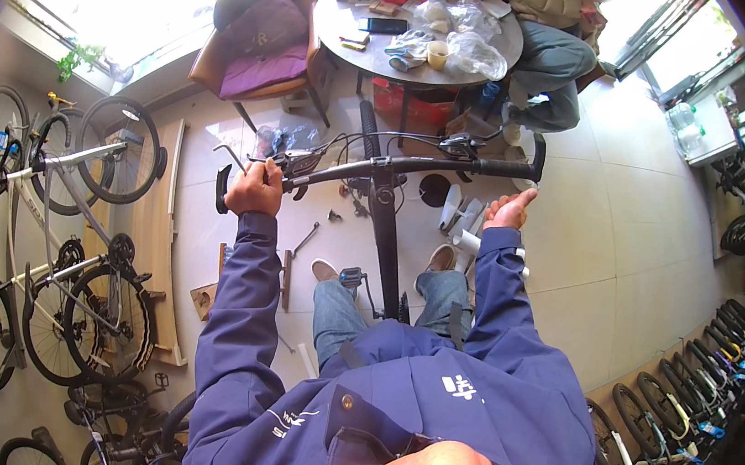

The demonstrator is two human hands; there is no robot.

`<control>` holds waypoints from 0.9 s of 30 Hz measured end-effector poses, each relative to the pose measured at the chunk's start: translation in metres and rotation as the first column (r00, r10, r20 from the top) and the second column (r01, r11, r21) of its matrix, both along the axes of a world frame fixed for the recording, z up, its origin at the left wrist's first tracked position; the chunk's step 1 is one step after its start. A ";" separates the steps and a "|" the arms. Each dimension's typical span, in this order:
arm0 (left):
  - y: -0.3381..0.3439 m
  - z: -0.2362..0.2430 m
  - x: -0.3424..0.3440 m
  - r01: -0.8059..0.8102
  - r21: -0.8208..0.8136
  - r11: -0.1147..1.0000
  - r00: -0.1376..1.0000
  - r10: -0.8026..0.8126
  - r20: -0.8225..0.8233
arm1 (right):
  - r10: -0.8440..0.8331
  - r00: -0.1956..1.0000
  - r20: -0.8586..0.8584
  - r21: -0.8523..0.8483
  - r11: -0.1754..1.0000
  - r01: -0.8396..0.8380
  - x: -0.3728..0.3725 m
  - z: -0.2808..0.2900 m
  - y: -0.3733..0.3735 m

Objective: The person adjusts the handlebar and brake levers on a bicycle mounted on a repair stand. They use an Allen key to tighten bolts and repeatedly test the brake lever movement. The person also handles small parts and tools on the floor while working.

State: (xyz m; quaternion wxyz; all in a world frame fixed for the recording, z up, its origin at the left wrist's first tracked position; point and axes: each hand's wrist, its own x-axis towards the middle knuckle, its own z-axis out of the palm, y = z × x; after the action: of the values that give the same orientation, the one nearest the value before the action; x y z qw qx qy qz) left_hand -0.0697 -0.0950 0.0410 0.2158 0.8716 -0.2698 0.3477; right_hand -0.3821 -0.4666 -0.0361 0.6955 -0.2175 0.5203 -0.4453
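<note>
A black bicycle handlebar (343,170) stretches across in front of me, its stem and frame tube (383,234) running down between my legs. At the bar's left end my left hand (255,188) is closed, with an L-shaped metal hex key (231,154) sticking out from its fingers. That hand hides most of the left grip; only its curved black end (223,190) shows. My right hand (508,209) lies just below the right grip (504,168), fingers curled and thumb stretched out. What it holds, if anything, is hidden. Cables and a brake lever (462,145) sit by the bar.
Tools and small parts (306,238) lie on the tiled floor (572,255). Ahead stand a cluttered round table (346,23), a brown chair (266,37) and a seated person (549,55). Bicycles (68,244) line the left; a row of bikes (675,396) stands right.
</note>
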 end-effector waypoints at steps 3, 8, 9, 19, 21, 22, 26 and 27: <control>0.001 0.003 -0.001 0.021 0.002 1.000 1.000 -0.021 -0.017 | -0.041 0.991 -0.128 -0.033 0.999 0.037 0.000 -0.001 0.002; 0.008 0.011 -0.004 0.117 -0.086 0.989 0.987 -0.125 -0.102 | -0.014 0.982 -0.189 -0.249 0.968 -0.034 -0.016 -0.003 0.004; 0.010 0.013 -0.004 0.125 -0.108 0.986 0.982 -0.139 -0.130 | 0.013 0.989 -0.146 -0.220 0.974 -0.046 -0.018 -0.002 0.006; 0.109 0.006 -0.031 0.008 -0.753 0.658 0.869 -0.377 -0.320 | 0.381 0.717 -0.583 -0.666 0.281 -0.691 0.036 0.066 0.095; 0.130 -0.007 -0.037 -0.103 -0.768 0.632 0.845 -0.352 -0.403 | 0.263 0.653 -0.710 -0.665 0.054 -0.745 0.069 0.089 0.125; 0.137 -0.013 -0.038 -0.097 -0.767 0.634 0.849 -0.350 -0.396 | 0.287 0.701 -0.653 -0.744 -0.064 -0.666 0.088 0.099 0.143; 0.149 -0.031 -0.040 -0.119 -0.752 0.648 0.842 -0.335 -0.423 | 0.378 0.562 -0.736 -0.677 -0.400 -0.618 0.158 0.133 0.208; 0.148 -0.032 -0.039 -0.131 -0.750 0.648 0.836 -0.334 -0.435 | 0.397 0.500 -0.770 -0.638 -0.456 -0.620 0.173 0.137 0.225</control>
State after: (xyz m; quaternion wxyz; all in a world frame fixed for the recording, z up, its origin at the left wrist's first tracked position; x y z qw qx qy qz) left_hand -0.1089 0.0530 0.0087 0.6444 0.7445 -0.0792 0.1556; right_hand -0.2089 -0.2418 0.1008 0.3853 -0.8886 -0.0934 -0.2308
